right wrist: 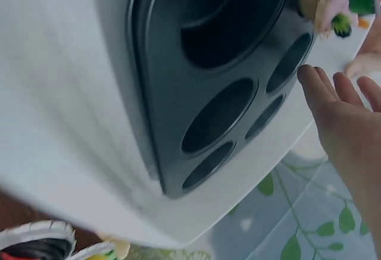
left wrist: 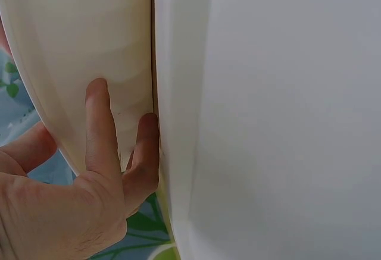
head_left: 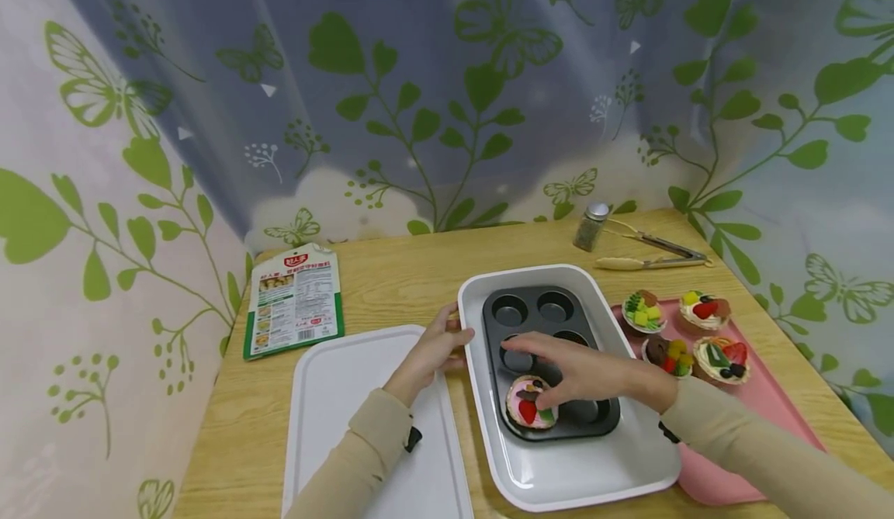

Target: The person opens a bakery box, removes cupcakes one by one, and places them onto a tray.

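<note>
A dark muffin tin [head_left: 534, 326] lies inside a deep white tray [head_left: 497, 468]. One fruit tart [head_left: 525, 410], pink with a strawberry on top, sits in the tin's near left cup. Over it my right hand [head_left: 580, 365] hovers with extended fingers, its thumb close to the tart's topping; whether it touches is unclear. The right wrist view shows the fingers outstretched beside the tart [right wrist: 338, 3]. At the tray's left side, my left hand [head_left: 434, 348] rests its fingers against the outer wall, with the thumb by the rim, as the left wrist view shows.
Several fruit tarts [head_left: 722, 360] stand on a pink tray [head_left: 775, 445] at the right. A white board or lid [head_left: 363, 395] and a seasoning packet [head_left: 296, 298] lie on the left. A shaker [head_left: 591, 228] and tongs [head_left: 656, 261] are at the back.
</note>
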The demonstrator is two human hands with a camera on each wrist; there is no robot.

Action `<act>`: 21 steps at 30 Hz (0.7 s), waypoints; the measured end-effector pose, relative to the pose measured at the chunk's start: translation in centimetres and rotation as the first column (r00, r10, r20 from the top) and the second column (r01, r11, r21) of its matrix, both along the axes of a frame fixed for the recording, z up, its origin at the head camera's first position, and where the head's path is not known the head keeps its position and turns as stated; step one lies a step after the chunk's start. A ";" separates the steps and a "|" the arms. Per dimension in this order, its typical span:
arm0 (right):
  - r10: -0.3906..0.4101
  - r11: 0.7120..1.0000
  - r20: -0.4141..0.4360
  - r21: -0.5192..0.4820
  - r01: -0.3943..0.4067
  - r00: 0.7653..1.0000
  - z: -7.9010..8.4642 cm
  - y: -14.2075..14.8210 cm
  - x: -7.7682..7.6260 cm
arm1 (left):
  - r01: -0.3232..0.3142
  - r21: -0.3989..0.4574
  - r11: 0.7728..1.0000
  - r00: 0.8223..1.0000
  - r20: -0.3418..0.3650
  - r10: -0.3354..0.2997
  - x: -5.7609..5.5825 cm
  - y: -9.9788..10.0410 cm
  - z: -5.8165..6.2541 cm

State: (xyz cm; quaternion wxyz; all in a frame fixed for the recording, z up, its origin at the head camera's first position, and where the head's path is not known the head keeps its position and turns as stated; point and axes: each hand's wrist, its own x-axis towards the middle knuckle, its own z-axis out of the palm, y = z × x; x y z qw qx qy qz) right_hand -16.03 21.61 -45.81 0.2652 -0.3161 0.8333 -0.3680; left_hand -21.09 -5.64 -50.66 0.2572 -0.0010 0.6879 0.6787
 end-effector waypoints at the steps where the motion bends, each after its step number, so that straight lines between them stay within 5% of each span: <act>1: 0.012 1.000 -0.007 0.018 -0.012 1.000 -0.2 -0.2 0.1 | 0.001 0.000 1.000 1.000 0.000 -0.001 0.0 0.0 0.0; 10: 0.081 0.988 0.015 0.131 -0.082 0.997 -0.6 -1.3 0.5 | -0.009 0.007 1.000 1.000 0.005 0.009 0.1 0.1 -0.1; 21: 0.228 0.948 -0.204 0.270 -0.169 0.952 0.0 -2.1 1.4 | -0.015 -0.004 1.000 1.000 0.000 0.015 0.1 0.0 0.1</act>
